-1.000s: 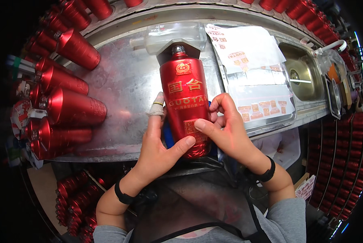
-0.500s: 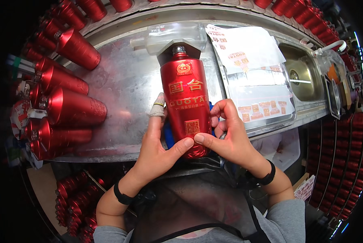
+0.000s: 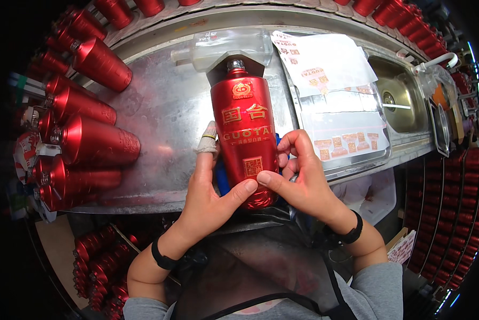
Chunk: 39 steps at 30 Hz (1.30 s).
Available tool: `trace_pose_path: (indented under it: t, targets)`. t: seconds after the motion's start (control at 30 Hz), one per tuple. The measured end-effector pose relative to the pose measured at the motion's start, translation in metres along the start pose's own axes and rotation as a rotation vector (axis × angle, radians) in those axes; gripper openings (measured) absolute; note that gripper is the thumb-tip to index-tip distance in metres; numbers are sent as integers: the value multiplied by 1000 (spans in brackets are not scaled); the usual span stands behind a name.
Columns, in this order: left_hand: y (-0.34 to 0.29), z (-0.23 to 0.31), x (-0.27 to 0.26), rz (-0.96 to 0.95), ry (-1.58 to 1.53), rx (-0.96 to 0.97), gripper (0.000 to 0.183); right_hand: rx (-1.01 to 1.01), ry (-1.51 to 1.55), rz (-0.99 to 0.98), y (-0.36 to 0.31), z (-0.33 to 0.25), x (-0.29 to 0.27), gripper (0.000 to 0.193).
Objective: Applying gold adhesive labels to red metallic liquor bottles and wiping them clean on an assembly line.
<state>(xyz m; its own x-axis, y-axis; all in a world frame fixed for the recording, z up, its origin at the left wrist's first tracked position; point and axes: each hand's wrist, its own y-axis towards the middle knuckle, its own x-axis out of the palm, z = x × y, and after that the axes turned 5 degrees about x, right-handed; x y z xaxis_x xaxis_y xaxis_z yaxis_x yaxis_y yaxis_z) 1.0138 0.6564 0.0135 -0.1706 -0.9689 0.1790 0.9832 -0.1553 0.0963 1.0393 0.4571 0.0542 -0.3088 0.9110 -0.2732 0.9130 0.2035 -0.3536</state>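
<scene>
A glossy red bottle (image 3: pixel 244 114) with gold lettering leans with its neck away from me and its base close to my body. My left hand (image 3: pixel 207 186) holds its lower left side, the thumb pressed on the front by a small square gold emblem (image 3: pixel 252 166). One left finger wears a white wrap (image 3: pixel 207 143) with a yellow band. My right hand (image 3: pixel 298 178) grips the lower right side, thumb tip near the same emblem, other fingers curled at the edge. Behind the bottle, a dark angular support (image 3: pixel 257 68) and a bit of blue (image 3: pixel 222 178) show.
Several red bottles lie along the metal worktop's (image 3: pixel 159 106) left side. A clear bottle (image 3: pixel 228 48) lies at the back. On the right, transfer sheets (image 3: pixel 349 125) with gold marks rest beside a sink (image 3: pixel 391 98). More red bottles stand on a conveyor (image 3: pixel 196 16) beyond.
My right thumb has shifted slightly up on the bottle's front, around the square emblem. The red bottles on the far conveyor have moved a little to the left.
</scene>
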Motion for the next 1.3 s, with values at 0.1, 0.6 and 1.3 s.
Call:
trace_pose_path:
  t: [0.1, 0.6, 1.3]
  targets:
    - [0, 1, -1, -10, -18, -17, 98, -10, -44, -2, -1, -1, 0, 57]
    - [2, 2, 2, 27, 1, -60, 88, -8, 17, 46, 2, 4, 8, 53]
    - [2, 3, 5, 104, -148, -108, 79, -60, 123, -2, 2, 9, 0, 33]
